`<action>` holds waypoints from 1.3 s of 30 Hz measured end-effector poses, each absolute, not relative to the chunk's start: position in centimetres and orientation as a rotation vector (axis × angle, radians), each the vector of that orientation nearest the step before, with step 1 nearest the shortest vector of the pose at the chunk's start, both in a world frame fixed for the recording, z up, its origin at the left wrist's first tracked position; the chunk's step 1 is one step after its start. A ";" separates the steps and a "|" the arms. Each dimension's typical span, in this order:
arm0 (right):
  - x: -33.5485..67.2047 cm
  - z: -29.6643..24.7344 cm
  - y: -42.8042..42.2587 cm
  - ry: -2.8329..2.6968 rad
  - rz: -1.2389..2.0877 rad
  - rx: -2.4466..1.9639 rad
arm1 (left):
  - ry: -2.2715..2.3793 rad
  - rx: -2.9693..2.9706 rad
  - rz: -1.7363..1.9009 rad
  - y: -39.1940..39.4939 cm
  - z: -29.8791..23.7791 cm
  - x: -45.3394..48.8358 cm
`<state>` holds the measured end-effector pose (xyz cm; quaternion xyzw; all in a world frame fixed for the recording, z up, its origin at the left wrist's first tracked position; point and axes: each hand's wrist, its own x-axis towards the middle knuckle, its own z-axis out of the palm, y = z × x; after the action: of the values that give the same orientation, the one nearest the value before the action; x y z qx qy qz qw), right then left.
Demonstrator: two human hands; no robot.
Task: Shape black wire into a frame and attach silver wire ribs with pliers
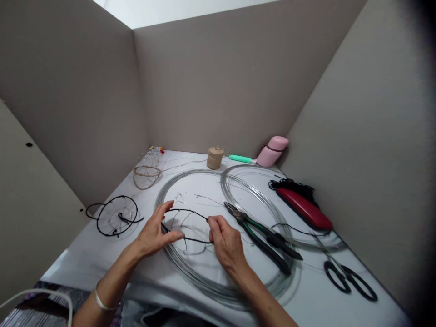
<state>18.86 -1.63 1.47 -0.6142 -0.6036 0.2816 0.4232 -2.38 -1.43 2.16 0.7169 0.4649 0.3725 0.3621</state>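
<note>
Both my hands hold a small wire frame (186,227) with black-wrapped ribs, low over the white table (102,254). My left hand (155,232) pinches its left side between thumb and fingers. My right hand (225,240) is closed on the right end of the black ribs. The frame hangs over a large coil of bare steel wire (204,284) lying flat on the table. Black-and-green pliers (262,236) lie just right of my right hand, across the coil.
A second wire coil (238,175) overlaps at the right. A black wire basket shape (114,215) lies left, a twine-wrapped one (146,175) behind it. Twine spool (215,157), green tool (240,158), pink case (271,151), red case with black cord (303,206), scissors (350,279). Grey partition walls enclose three sides.
</note>
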 end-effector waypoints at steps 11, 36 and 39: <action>18.8 2.2 3.4 -1.341 1.737 -1.018 | 0.960 1.611 0.951 -1.3 1.5 -4.4; 18.6 0.0 3.5 -1.597 1.639 -1.011 | 0.924 1.583 0.959 1.3 1.3 -4.7; 18.5 0.0 3.4 -1.733 1.490 -1.060 | 0.930 1.582 0.966 1.3 1.2 -4.6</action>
<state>18.49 3.43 0.00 -0.4005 -0.6549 0.5631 0.3060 -4.56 1.35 1.18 0.6565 0.3862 0.4011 0.5089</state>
